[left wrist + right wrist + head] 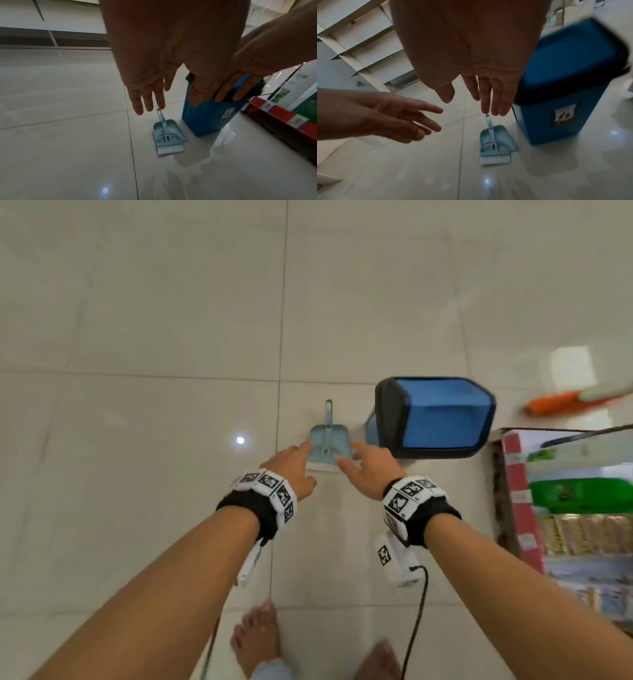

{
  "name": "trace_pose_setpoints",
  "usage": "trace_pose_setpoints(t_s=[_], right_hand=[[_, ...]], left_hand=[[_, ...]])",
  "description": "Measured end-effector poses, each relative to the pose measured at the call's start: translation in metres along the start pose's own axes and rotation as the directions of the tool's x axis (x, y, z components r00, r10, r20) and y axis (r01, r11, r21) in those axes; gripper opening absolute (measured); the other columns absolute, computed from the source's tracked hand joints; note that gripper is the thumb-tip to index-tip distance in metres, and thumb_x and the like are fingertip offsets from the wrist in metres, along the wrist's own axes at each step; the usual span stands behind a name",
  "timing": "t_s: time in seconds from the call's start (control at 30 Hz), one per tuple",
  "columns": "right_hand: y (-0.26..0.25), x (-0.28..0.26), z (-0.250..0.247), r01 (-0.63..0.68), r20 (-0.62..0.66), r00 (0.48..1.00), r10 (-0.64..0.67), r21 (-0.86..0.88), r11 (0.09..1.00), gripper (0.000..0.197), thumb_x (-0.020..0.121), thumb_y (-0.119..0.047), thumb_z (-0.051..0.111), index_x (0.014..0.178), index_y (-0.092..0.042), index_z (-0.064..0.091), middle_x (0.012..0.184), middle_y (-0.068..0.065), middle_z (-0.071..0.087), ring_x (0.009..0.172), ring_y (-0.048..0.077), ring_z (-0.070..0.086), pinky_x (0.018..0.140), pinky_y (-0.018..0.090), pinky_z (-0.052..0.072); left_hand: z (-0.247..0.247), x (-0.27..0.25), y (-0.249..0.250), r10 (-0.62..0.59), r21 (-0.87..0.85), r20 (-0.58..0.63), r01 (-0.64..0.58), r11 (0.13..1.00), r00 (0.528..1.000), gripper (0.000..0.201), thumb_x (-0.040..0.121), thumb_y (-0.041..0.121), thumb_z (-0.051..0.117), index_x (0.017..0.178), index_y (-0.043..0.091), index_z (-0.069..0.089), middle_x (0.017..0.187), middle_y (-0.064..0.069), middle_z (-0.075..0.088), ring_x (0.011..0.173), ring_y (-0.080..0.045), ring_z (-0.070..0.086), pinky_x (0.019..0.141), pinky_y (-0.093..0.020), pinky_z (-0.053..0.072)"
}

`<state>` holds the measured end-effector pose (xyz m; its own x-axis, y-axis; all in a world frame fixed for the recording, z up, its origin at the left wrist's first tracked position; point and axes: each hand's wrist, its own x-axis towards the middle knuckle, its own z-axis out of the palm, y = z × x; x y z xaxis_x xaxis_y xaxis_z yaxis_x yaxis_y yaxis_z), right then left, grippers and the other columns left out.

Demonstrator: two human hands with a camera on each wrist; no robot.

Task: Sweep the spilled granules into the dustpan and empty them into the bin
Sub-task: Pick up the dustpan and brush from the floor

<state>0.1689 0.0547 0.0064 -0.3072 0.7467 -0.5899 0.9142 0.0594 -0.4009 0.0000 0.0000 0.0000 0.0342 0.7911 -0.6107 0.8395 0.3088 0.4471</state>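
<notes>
A small pale-blue dustpan (pixel 318 440) lies on the tiled floor with its matching brush (pixel 323 463) resting in it, white bristles toward me. A blue bin (pixel 435 416) with a black rim stands just to its right. My left hand (pixel 294 465) hovers over the dustpan's left side with straight, spread fingers. My right hand (pixel 366 467) hovers over its right side, also spread. Neither holds anything. From the wrists, the left hand (pixel 150 97) and right hand (pixel 488 97) hang above the dustpan (pixel 160 129) (pixel 501 134). I can make out no granules.
A shelf of packaged goods (pixel 565 508) with a red edge stands at the right, close to the bin. An orange object (pixel 555 402) lies beyond it. My bare feet (pixel 257 638) are below. Empty white shelving (pixel 359 40) stands far left.
</notes>
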Motion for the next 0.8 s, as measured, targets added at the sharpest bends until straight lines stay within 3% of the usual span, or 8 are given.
trace_pose_setpoints(t_s=[0.13,0.27,0.4,0.53,0.63,0.7,0.8], right_hand=[[0.035,0.081,0.063,-0.019,-0.102,0.994,0.024,0.047,0.999,0.045,0.098,-0.035,0.052,0.134,-0.007,0.049,0.131,0.017,0.059,0.122,0.035,0.053,0.102,0.039,0.044],[0.063,0.150,0.110,0.029,-0.309,0.951,-0.018,0.031,0.999,0.036,0.095,-0.034,0.055,0.120,-0.009,0.054,0.116,0.014,0.064,0.107,0.032,0.060,0.085,0.034,0.048],[0.079,0.195,0.137,0.097,-0.425,0.902,-0.082,0.015,0.995,0.031,0.092,-0.037,0.060,0.110,-0.013,0.053,0.100,0.010,0.065,0.091,0.031,0.063,0.073,0.034,0.051],[0.083,0.205,0.150,0.149,-0.432,0.895,-0.111,0.054,0.987,0.037,0.091,-0.028,0.065,0.123,-0.017,0.049,0.110,0.009,0.066,0.097,0.031,0.065,0.082,0.043,0.057],[0.082,0.192,0.151,0.148,-0.385,0.916,-0.109,0.075,0.986,0.055,0.091,-0.017,0.064,0.140,-0.020,0.039,0.121,0.013,0.064,0.107,0.034,0.063,0.089,0.046,0.055],[0.087,0.179,0.155,0.134,-0.356,0.930,-0.095,0.085,0.987,0.057,0.088,-0.014,0.064,0.140,-0.022,0.040,0.118,0.012,0.065,0.106,0.035,0.062,0.090,0.046,0.055],[0.098,0.163,0.162,0.122,-0.293,0.951,-0.103,0.049,0.991,0.060,0.084,-0.020,0.064,0.138,-0.031,0.039,0.112,0.008,0.066,0.101,0.033,0.063,0.087,0.044,0.055]], left_hand=[[0.041,0.083,-0.024,0.027,-0.045,-0.074,-0.030,0.999,0.997,0.072,0.087,0.012,0.057,0.152,0.012,0.025,0.139,-0.019,0.049,0.127,-0.032,0.049,0.102,-0.040,0.043],[0.071,0.158,-0.046,0.053,-0.006,-0.139,-0.054,0.998,0.989,0.086,0.086,0.009,0.060,0.157,0.017,0.012,0.149,-0.014,0.038,0.135,-0.031,0.039,0.109,-0.039,0.037],[0.085,0.216,-0.058,0.103,-0.029,-0.195,-0.111,0.993,0.975,0.082,0.093,0.002,0.050,0.158,0.021,0.004,0.150,-0.016,0.041,0.132,-0.032,0.045,0.108,-0.039,0.039],[0.093,0.221,-0.064,0.195,0.112,-0.182,-0.177,0.978,0.964,0.083,0.095,0.011,0.052,0.158,0.024,-0.001,0.135,-0.015,0.052,0.118,-0.032,0.055,0.100,-0.045,0.045],[0.094,0.211,-0.066,0.196,0.140,-0.165,-0.174,0.975,0.967,0.084,0.094,0.004,0.048,0.158,0.025,-0.002,0.124,-0.016,0.063,0.108,-0.033,0.062,0.096,-0.045,0.049],[0.100,0.205,-0.067,0.166,0.127,-0.136,-0.149,0.981,0.977,0.085,0.093,0.005,0.050,0.158,0.026,-0.001,0.117,-0.016,0.067,0.101,-0.033,0.065,0.092,-0.045,0.052],[0.122,0.201,-0.073,0.111,0.148,-0.113,-0.093,0.985,0.987,0.079,0.092,0.013,0.055,0.157,0.025,0.011,0.122,-0.017,0.064,0.106,-0.033,0.063,0.094,-0.044,0.050]])
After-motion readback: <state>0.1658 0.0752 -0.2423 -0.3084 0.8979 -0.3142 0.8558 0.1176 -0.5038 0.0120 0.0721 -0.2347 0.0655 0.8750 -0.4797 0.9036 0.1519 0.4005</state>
